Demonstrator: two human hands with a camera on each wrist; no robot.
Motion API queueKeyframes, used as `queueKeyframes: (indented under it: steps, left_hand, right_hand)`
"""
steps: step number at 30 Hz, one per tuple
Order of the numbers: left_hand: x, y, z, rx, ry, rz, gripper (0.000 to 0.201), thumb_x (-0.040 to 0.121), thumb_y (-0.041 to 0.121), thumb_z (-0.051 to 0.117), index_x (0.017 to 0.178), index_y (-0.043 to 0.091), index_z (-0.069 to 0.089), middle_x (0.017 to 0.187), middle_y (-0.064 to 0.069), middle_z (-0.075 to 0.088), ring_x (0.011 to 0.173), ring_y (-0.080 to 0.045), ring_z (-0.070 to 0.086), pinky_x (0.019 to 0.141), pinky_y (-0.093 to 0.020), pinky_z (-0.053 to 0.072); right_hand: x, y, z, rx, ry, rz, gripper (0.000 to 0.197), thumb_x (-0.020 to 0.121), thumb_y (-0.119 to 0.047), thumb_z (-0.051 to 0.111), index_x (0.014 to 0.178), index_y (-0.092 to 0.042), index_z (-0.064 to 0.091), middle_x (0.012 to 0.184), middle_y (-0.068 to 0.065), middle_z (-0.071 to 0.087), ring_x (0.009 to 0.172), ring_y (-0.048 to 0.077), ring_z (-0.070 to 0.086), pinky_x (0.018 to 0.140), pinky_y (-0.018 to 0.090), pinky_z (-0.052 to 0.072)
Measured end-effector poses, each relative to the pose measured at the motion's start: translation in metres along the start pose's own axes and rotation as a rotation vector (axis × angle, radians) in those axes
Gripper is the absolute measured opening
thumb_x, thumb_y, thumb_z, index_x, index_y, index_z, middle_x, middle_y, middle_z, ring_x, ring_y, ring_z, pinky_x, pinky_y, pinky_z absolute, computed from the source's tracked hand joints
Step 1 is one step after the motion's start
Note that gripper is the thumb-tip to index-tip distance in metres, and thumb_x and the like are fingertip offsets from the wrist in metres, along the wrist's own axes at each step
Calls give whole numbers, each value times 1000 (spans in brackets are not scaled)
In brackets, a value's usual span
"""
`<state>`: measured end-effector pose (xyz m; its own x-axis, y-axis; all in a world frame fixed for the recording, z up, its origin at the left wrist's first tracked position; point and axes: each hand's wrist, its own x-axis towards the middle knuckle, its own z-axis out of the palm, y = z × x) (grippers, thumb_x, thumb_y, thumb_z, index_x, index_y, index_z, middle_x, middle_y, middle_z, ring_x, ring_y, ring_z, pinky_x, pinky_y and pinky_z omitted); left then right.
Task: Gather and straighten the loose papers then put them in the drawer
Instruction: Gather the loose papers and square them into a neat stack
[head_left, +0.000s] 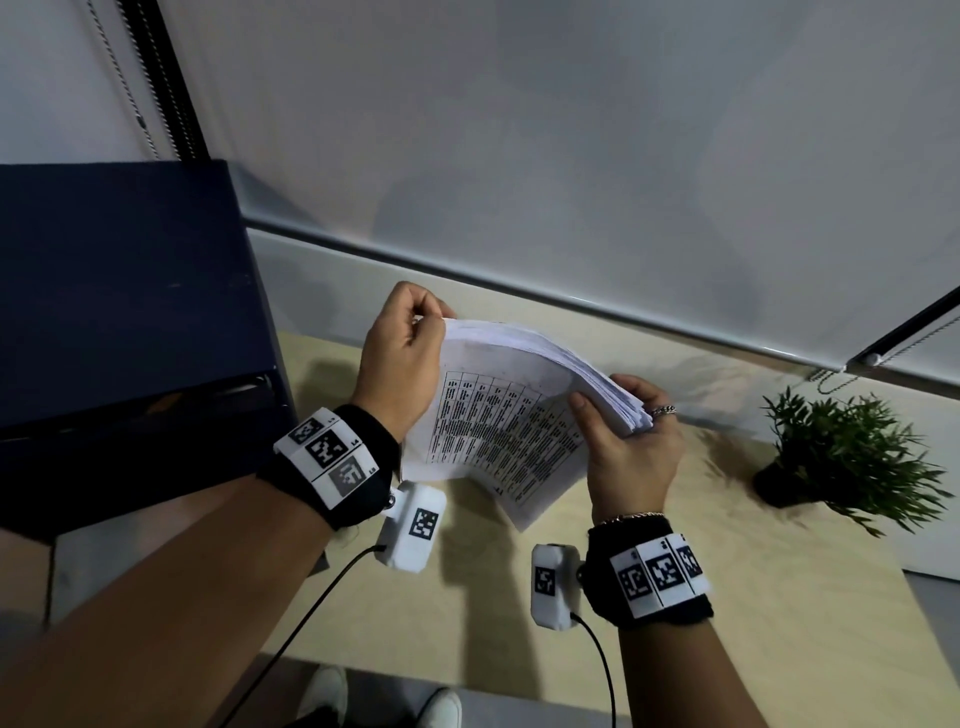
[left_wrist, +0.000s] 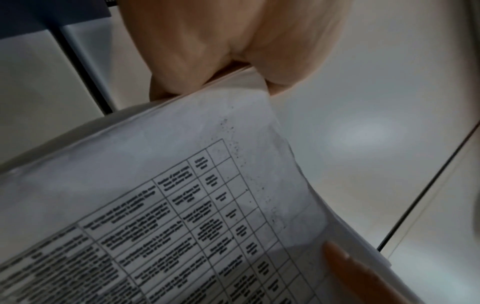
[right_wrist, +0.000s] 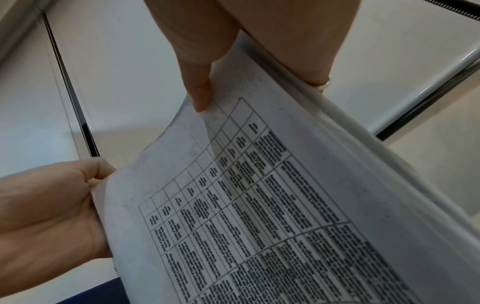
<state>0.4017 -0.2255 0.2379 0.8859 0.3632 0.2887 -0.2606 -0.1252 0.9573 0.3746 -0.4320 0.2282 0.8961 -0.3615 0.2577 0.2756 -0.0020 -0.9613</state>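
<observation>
A thick stack of papers with a printed table on its near face is held upright and bowed above the wooden desk. My left hand grips its left edge, thumb in front and fingers behind. My right hand grips the right edge, thumb on the printed face. In the left wrist view the stack of papers fills the lower frame under my left hand. The right wrist view shows the stack of papers pinched by my right hand. A dark blue drawer unit stands at the left.
A small potted plant sits on the desk at the right. White roller blinds hang behind the desk, with a bead cord near the plant. White shoes show below the desk's front edge.
</observation>
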Motion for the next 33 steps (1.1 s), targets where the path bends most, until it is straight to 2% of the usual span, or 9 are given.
queueKeyframes:
  steps: [3, 6, 8, 12, 21, 23, 27, 29, 33]
  left_hand:
    - [-1, 3, 2, -16, -4, 6, 7, 89, 25, 57, 86, 19, 56, 85, 6, 61, 86, -19, 60, 84, -30, 48]
    - [-1, 6, 5, 5, 27, 30, 7, 88, 8, 61, 88, 15, 61, 83, 10, 61, 83, -6, 57, 79, -16, 47]
    - [-1, 7, 6, -13, 24, 34, 15, 86, -2, 57, 87, 12, 63, 83, 7, 63, 82, -5, 58, 78, -13, 46]
    - [1, 8, 10, 13, 32, 32, 20, 84, -7, 53, 87, 8, 64, 86, 0, 66, 84, -9, 60, 79, -15, 47]
    - [9, 2, 1, 36, -53, 40, 19, 90, 7, 55, 102, 22, 59, 97, 1, 67, 99, -20, 64, 91, -33, 52]
    - [10, 3, 0, 54, -69, 31, 19, 91, 7, 54, 105, 18, 58, 98, 0, 67, 100, -18, 63, 93, -36, 51]
    - [11, 4, -9, 29, -202, 8, 36, 88, 22, 72, 118, 17, 54, 107, -6, 65, 105, -14, 61, 96, -29, 50]
    - [12, 7, -12, 79, -305, -10, 50, 73, 19, 84, 116, 14, 59, 101, -3, 66, 95, -7, 63, 87, -21, 52]
    - [11, 23, -13, 83, -300, 3, 22, 68, 7, 86, 82, 10, 69, 77, 5, 69, 66, 5, 63, 66, -11, 50]
  right_hand:
    - [-1, -2, 1, -7, 9, -7, 38, 73, 2, 80, 103, -11, 59, 93, -1, 68, 77, 1, 66, 74, 15, 53]
    - [0, -7, 4, -27, 28, -66, 27, 80, -8, 78, 99, -20, 62, 100, 12, 69, 85, 8, 66, 79, 20, 52]
    - [1, -9, 7, -43, 39, -106, 20, 83, -8, 75, 93, -21, 65, 93, 4, 71, 84, 4, 66, 78, 17, 50]
    - [5, -7, 11, -70, 112, -122, 14, 86, -6, 71, 85, -19, 68, 76, -13, 70, 78, 2, 64, 75, 14, 47]
    - [10, -5, 13, 15, 150, -68, 25, 87, -1, 51, 96, -20, 66, 87, -1, 70, 80, 8, 63, 76, 22, 49]
    - [8, -6, 11, 36, 93, -72, 23, 89, -7, 57, 109, -17, 61, 94, 6, 70, 86, 12, 65, 79, 22, 50]
    - [3, 3, -1, -27, -57, -55, 61, 76, 1, 78, 128, -9, 47, 102, 8, 65, 89, 8, 67, 77, 15, 53]
    - [5, 9, -4, -96, -72, -27, 55, 72, 8, 79, 121, 7, 53, 90, -6, 69, 78, -2, 66, 73, 12, 53]
    - [9, 8, -5, -78, -71, -21, 28, 71, 15, 76, 95, 22, 62, 69, -20, 71, 65, -8, 63, 66, 8, 49]
